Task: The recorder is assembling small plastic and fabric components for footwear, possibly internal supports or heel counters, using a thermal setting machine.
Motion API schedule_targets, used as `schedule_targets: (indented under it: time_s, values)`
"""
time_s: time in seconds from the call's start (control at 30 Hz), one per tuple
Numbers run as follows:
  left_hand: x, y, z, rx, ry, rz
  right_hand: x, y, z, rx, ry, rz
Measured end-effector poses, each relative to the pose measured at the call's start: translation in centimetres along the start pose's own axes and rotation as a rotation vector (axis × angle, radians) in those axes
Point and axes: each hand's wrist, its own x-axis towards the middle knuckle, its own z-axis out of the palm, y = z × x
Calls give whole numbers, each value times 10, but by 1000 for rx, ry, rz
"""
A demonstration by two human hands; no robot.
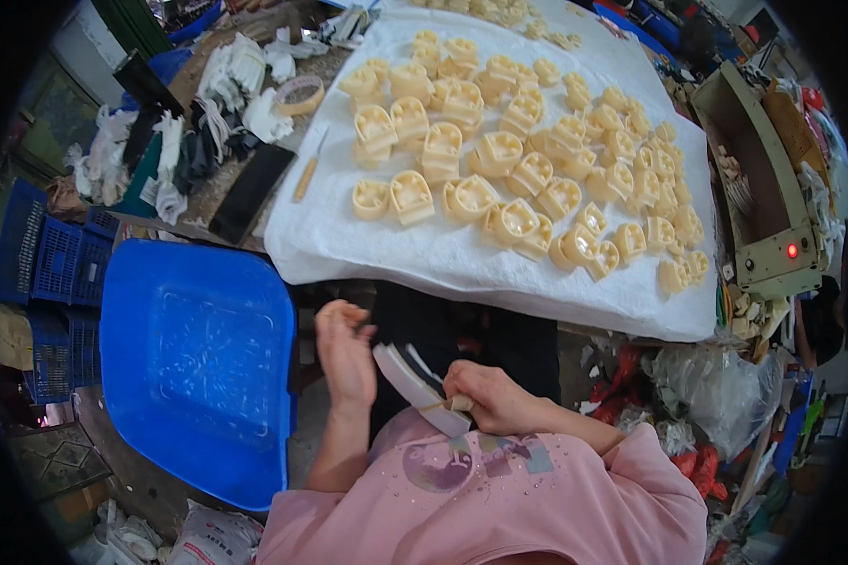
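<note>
My left hand (343, 353) is raised beside the blue tub, its fingers loosely bent and the thumb apart, with nothing visible in it. My right hand (492, 395) is closed in front of my chest, around what looks like a tan wooden handle (460, 403); any blade is hard to make out. Against that handle, between my hands, is a long, slightly curved white piece (410, 381), with a thinner white strip (423, 363) next to its upper end. Many cream-coloured moulded plastic parts (474, 195), cup-like and hollow, stand in loose rows on the white cloth (349, 245).
The big blue tub (203, 367) stands at left. On the table lie a wooden-handled pointed tool (306, 177), a black flat object (252, 194), a tape roll (300, 95) and white gloves or rags (231, 75). A metal box with a red light (773, 254) stands right, above plastic bags (721, 386).
</note>
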Motion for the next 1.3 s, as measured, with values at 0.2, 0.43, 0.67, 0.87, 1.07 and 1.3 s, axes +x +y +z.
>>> schedule_targets:
  time_s: [0.2, 0.43, 0.67, 0.87, 1.07, 1.3]
  values:
    - [-35, -16, -3, -267, -603, -528, 10, 3, -3, -63, 195, -169]
    - [-3, 0, 49, 174, -129, -175, 32, 2, -14, -196, 53, -90]
    - [7, 11, 48, -116, 40, -228, 34, -2, -18, -332, -52, -225]
    - [56, 107, -22, -373, 26, 87, 10, 24, -31, -385, -204, -165]
    - [74, 115, 16, -25, 99, 145, 68, -12, -63, -333, 254, -76]
    - [124, 111, 22, 388, 8, 100, 168, -21, -96, -272, 283, -162]
